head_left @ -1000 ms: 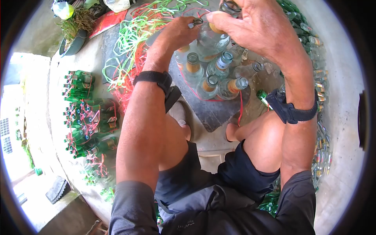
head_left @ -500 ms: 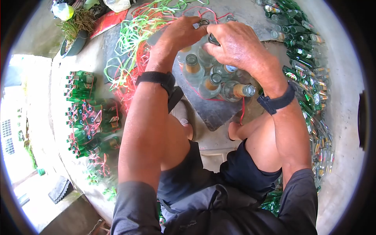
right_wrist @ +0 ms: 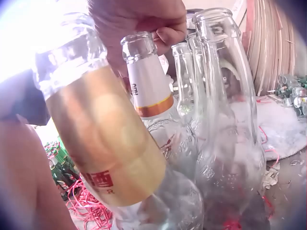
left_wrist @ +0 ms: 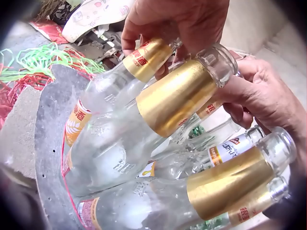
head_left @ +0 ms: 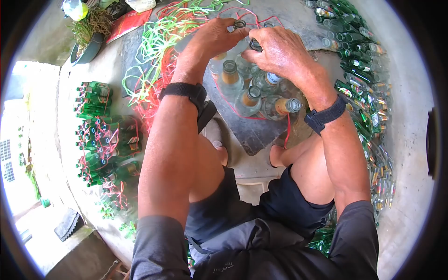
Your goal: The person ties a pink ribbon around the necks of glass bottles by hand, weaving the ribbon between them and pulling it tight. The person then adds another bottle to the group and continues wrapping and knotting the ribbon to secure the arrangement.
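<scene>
A cluster of clear glass bottles (head_left: 229, 83) stands close together on a dark slab (head_left: 254, 140), with red twine (head_left: 248, 117) running round them low down. My left hand (head_left: 215, 39) grips one bottle at its neck, its mouth (head_left: 239, 23) showing past the fingers. Beside it, my right hand (head_left: 284, 55) has thumb and fingers round another bottle's neck (head_left: 255, 45). In the left wrist view, gold-labelled necks (left_wrist: 177, 98) lean toward the right hand (left_wrist: 261, 88). A gold-labelled bottle (right_wrist: 103, 139) tilts close to the camera in the right wrist view.
Tangled green and red twine (head_left: 156, 56) lies left of the slab. Bundles of green bottles (head_left: 107, 135) stand tied with red twine further left. Many loose bottles (head_left: 359, 60) are stacked along the right wall. A potted plant (head_left: 88, 44) sits at the back left.
My right hand has come down and inward from above the bottles, lowering to a bottle neck beside the left hand. My left hand has barely shifted.
</scene>
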